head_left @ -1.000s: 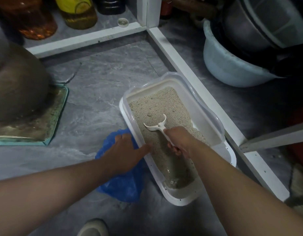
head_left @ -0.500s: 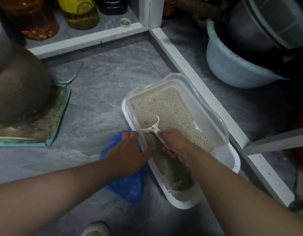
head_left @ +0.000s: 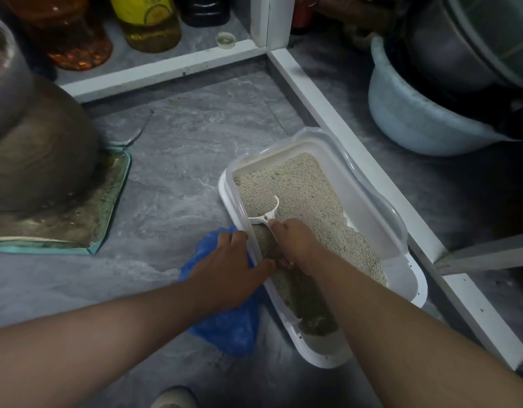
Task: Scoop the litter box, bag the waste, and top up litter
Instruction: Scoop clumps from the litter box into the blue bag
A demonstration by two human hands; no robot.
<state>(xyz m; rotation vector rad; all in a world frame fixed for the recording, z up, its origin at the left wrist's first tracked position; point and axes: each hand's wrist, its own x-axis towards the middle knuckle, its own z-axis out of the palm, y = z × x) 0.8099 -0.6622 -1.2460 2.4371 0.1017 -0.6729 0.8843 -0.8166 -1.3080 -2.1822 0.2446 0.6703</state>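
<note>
Surface: grey marbled floor (head_left: 178,178), dimly lit, bounded by a white shelf frame (head_left: 328,119) whose rails meet in a corner beyond the litter box (head_left: 369,213), taken here as landmark. Far left of the box: 1 large brown rounded vessel (head_left: 39,160) standing on 1 teal-edged square mat (head_left: 107,219). Beyond the box, on the shelf behind the rail: 1 orange jar (head_left: 75,33), 1 yellow-labelled bottle of amber liquid (head_left: 148,25), 1 dark container (head_left: 207,10), 1 small loose cap (head_left: 226,41). Just left of the box, touching its near-left wall: 1 blue plastic bag (head_left: 225,322), crumpled flat on the floor, with 1 left hand (head_left: 228,269) lying on it, fingers curled over the box's left rim and thumb reaching inside. Litter box: 1, white with a translucent upper rim, holding pale granular litter (head_left: 307,195), darker along the near-left side. Inside it: 1 white scoop (head_left: 266,214), its head dug into the litter beside the left wall; 1 right hand (head_left: 295,242) closed around the handle. Right of the box, past the rail: 1 pale blue basin (head_left: 407,122) with dark metal pots nested in it, number unclear. Near edge, left of the box: 1 light shoe tip (head_left: 175,399).
</note>
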